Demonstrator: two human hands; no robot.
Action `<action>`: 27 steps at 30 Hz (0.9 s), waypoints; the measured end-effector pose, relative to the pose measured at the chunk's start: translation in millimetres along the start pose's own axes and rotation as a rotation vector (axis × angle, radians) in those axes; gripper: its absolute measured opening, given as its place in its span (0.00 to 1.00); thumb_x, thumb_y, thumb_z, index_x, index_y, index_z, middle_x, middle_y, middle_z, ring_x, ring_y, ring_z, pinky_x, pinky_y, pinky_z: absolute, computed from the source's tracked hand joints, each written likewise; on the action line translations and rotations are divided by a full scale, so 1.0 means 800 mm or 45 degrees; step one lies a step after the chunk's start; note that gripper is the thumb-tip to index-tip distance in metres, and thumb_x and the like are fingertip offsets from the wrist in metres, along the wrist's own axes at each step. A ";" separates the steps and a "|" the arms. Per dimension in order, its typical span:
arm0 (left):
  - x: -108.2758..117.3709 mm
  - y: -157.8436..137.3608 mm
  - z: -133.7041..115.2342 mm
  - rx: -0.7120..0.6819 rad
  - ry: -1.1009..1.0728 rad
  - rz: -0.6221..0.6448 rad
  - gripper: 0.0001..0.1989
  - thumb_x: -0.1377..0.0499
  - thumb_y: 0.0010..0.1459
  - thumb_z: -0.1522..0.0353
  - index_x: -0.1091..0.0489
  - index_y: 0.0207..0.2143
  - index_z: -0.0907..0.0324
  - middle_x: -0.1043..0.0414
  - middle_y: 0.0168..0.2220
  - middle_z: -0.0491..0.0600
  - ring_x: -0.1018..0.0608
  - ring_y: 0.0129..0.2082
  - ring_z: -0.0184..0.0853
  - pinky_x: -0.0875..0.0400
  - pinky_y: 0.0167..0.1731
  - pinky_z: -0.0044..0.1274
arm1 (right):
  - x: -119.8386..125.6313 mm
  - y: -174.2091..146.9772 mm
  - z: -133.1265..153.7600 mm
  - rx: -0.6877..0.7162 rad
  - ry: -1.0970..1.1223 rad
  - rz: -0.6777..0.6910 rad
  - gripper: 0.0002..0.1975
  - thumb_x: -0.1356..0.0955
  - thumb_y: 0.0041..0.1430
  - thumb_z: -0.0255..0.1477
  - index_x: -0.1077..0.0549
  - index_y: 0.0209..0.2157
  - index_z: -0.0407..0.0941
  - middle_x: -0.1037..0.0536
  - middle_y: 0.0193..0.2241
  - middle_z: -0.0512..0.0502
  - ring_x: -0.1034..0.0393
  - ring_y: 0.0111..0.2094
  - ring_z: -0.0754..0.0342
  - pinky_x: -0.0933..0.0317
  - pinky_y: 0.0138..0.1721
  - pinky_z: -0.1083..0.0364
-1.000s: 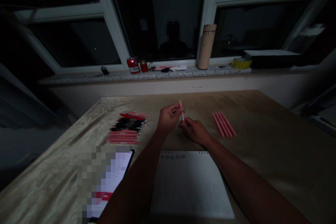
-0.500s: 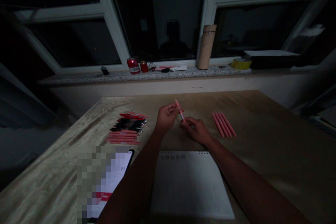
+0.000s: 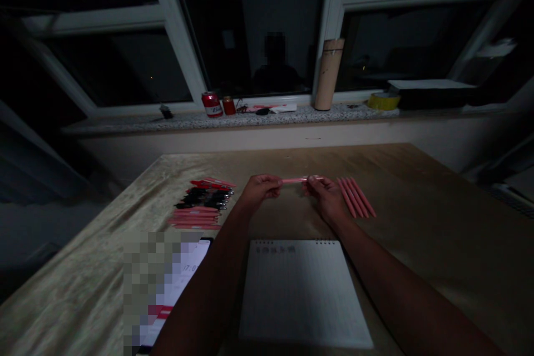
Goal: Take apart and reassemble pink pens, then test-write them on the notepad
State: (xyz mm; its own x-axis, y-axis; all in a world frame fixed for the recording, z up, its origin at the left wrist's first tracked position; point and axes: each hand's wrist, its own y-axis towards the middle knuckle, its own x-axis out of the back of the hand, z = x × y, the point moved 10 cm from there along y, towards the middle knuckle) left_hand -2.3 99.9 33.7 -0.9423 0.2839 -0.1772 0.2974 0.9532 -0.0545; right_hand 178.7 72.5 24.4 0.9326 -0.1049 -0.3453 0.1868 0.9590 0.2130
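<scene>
The cloth-covered bench [image 3: 417,245] is carrying everything in use. A spiral notebook [image 3: 304,295] is lying page up in front of the person, showing 1 short line of grey marks near its bound edge, too small to read. A lit phone [image 3: 186,278] is lying to its left, partly hidden by the left arm. Beyond it, a mixed group of pens [image 3: 200,198] is resting in red, black and pink bands, apparently the share left to do. On the right, 4 pink pens [image 3: 352,198] are lying in a neat row, seemingly done. The left hand [image 3: 258,190] is gripping 1 end of another pink pen [image 3: 294,181], and the right hand's [image 3: 326,194] fingers are pinching its other half; this 1, held level between them, is presumably halfway through.
</scene>
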 end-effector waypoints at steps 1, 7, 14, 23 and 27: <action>-0.001 0.000 0.006 0.022 0.018 0.022 0.14 0.32 0.39 0.66 0.27 0.26 0.67 0.29 0.22 0.47 0.28 0.20 0.25 0.33 0.24 0.19 | 0.002 0.001 -0.002 -0.020 0.056 -0.027 0.12 0.27 0.47 0.37 0.27 0.27 0.43 0.24 0.25 0.48 0.29 0.26 0.56 0.34 0.27 0.57; 0.000 0.003 0.032 0.073 0.191 0.011 0.17 0.31 0.36 0.65 0.26 0.29 0.67 0.28 0.23 0.47 0.29 0.19 0.25 0.35 0.23 0.19 | -0.006 0.001 -0.013 -0.174 0.467 -0.049 0.08 0.27 0.47 0.32 0.28 0.27 0.45 0.22 0.29 0.49 0.27 0.33 0.53 0.30 0.34 0.54; -0.024 0.005 0.042 0.034 0.374 0.124 0.20 0.31 0.34 0.63 0.27 0.30 0.66 0.29 0.20 0.45 0.33 0.18 0.24 0.43 0.19 0.17 | -0.012 0.000 -0.034 -0.397 0.955 -0.075 0.06 0.37 0.55 0.27 0.32 0.25 0.44 0.26 0.23 0.50 0.29 0.29 0.54 0.32 0.39 0.50; -0.061 -0.006 0.048 0.018 0.533 0.380 0.20 0.40 0.49 0.56 0.25 0.29 0.67 0.32 0.18 0.46 0.35 0.18 0.25 0.44 0.20 0.19 | -0.016 -0.002 -0.021 -0.391 1.140 0.028 0.14 0.41 0.55 0.35 0.45 0.18 0.46 0.45 0.13 0.56 0.47 0.15 0.59 0.45 0.19 0.58; -0.062 -0.009 0.044 0.013 0.580 0.388 0.19 0.41 0.49 0.57 0.25 0.27 0.67 0.36 0.17 0.44 0.38 0.17 0.24 0.47 0.20 0.19 | -0.015 -0.004 -0.018 -0.369 1.148 0.021 0.14 0.41 0.52 0.33 0.47 0.17 0.46 0.48 0.12 0.56 0.51 0.14 0.60 0.49 0.17 0.59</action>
State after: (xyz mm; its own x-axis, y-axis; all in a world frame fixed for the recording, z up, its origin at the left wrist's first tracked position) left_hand 47.6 75.7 8.0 -0.7837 0.5656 0.2568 0.5666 0.8203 -0.0775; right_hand 162.3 74.6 14.7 0.3213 0.0357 -0.9463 -0.0210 0.9993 0.0306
